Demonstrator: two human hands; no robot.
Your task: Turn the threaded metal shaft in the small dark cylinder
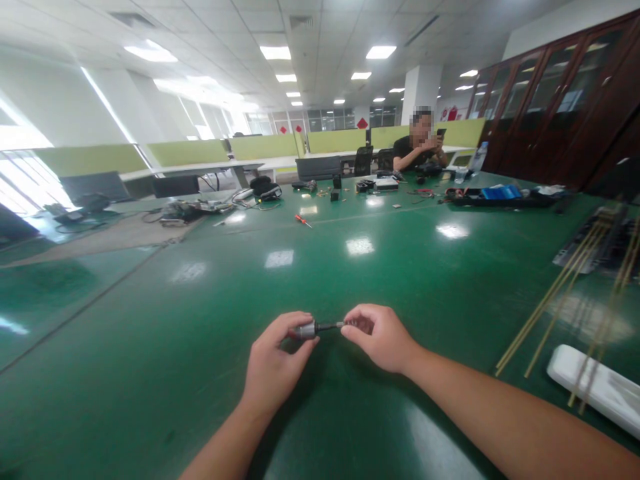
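Between my thumb and fingers, my left hand (pixel 280 353) grips a short silver-grey cylinder (pixel 306 330) with a thin dark shaft sticking out to the right. What the cylinder is exactly, I cannot make out. My right hand (pixel 383 337) is closed in a pinch at the far end of the shaft (pixel 330 326). A small metallic piece shows at those right fingertips, mostly hidden by them. Both hands are just above the green tabletop (pixel 320 280), with the cylinder and shaft lying about level.
A screwdriver (pixel 303 221) with a red handle lies farther forward. Thin brass-coloured rods (pixel 555 293) and a white case (pixel 595 387) are at right. Electronics and a black tray (pixel 525 199) line the far side, where a person (pixel 420 147) sits holding a phone.
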